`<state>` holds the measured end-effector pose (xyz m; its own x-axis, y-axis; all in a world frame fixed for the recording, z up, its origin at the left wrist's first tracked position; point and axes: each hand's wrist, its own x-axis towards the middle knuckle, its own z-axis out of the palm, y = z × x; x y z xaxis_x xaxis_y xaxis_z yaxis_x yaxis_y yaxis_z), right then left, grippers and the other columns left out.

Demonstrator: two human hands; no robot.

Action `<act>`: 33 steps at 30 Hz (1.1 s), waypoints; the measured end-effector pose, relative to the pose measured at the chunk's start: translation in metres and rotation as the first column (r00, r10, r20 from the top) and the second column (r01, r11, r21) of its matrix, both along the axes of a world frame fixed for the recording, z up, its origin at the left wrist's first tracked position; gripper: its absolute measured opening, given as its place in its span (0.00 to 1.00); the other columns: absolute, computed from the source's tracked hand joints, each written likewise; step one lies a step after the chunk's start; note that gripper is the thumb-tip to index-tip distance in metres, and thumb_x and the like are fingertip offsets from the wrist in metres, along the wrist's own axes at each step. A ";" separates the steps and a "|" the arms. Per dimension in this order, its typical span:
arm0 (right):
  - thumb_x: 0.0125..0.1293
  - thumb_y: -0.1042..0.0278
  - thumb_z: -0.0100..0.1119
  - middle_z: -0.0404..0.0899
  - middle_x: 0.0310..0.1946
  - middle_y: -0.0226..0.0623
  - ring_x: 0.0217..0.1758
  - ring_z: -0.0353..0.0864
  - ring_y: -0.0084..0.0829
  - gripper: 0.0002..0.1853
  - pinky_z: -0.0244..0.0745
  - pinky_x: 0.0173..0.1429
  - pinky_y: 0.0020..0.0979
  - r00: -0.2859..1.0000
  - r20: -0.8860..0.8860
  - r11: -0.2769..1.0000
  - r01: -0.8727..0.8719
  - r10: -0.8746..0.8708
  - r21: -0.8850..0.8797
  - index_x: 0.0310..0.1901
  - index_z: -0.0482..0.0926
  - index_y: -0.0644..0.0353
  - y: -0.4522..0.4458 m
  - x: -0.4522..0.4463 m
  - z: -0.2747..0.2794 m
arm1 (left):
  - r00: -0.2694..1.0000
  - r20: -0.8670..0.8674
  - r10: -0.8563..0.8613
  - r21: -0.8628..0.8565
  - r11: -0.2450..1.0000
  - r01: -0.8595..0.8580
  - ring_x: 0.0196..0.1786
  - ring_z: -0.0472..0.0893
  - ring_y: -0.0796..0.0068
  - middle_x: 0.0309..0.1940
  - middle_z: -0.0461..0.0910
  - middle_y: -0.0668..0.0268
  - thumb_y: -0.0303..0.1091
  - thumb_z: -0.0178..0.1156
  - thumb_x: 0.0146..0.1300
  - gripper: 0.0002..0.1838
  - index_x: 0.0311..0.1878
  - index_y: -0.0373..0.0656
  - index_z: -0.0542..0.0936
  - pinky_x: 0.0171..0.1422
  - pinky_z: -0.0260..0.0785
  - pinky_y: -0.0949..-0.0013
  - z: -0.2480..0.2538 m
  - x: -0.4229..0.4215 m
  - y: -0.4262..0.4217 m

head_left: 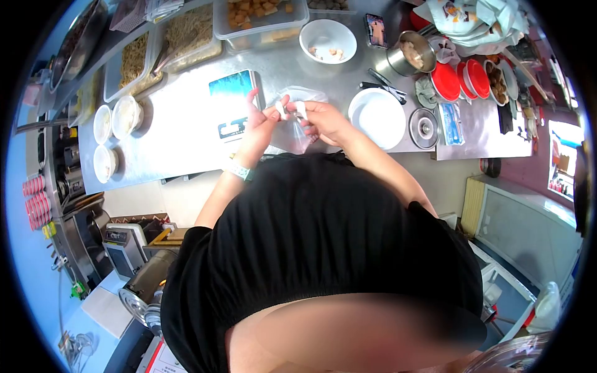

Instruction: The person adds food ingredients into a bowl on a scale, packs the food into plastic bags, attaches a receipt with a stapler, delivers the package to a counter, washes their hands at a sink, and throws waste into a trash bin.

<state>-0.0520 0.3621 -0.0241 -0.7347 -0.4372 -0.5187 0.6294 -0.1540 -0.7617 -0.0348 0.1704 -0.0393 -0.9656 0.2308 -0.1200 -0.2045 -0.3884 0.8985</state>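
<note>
In the head view, a clear plastic bag [287, 138] lies at the front of the steel table, close to my body. My left hand [263, 119] pinches one white, bunched end at its top, with another finger sticking up. Just to the right, my right hand [325, 120] grips a second white end, fingers curled in. Both hands are close together above the bag. What the bag contains is hard to make out. A scale-like device [233, 87] with a bright panel is left of my left hand. To the right of my right hand stands a white bowl [377, 118].
Lidded white cups [104, 164] stand at the left. Tubs of noodles [189, 31] and of orange-brown cubes [255, 12] line the back, near a bowl with a few pieces [328, 41]. A phone [375, 31], metal pot [410, 55], tongs [387, 82] and red lids [446, 82] are at the right.
</note>
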 end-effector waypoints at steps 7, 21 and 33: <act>0.67 0.69 0.53 0.78 0.42 0.31 0.41 0.77 0.22 0.09 0.79 0.39 0.25 0.972 -0.133 0.976 -0.180 0.196 0.123 0.42 0.80 0.63 -0.005 -0.014 -0.005 | 0.846 -0.434 -0.310 -0.691 0.717 -0.091 0.43 0.83 0.53 0.53 0.79 0.53 0.20 0.53 0.61 0.44 0.73 0.41 0.37 0.48 0.73 0.60 0.010 -0.003 0.007; 0.55 0.51 0.62 0.74 0.38 0.34 0.42 0.75 0.40 0.13 0.70 0.42 0.39 0.305 -0.573 0.575 0.094 0.761 0.813 0.27 0.80 0.53 0.035 -0.036 -0.001 | 0.695 -0.483 -0.533 -0.869 0.387 -0.307 0.28 0.78 0.63 0.20 0.77 0.68 0.41 0.65 0.55 0.12 0.40 0.50 0.77 0.36 0.68 0.61 0.025 -0.024 -0.034; 0.58 0.56 0.63 0.77 0.38 0.33 0.41 0.78 0.36 0.10 0.72 0.49 0.33 0.438 -0.596 0.697 -0.106 0.673 0.709 0.27 0.83 0.53 0.035 -0.058 -0.015 | 0.610 -0.521 -0.597 -0.843 0.473 -0.257 0.33 0.76 0.66 0.27 0.79 0.68 0.34 0.67 0.53 0.06 0.33 0.48 0.81 0.39 0.71 0.65 0.012 -0.020 -0.064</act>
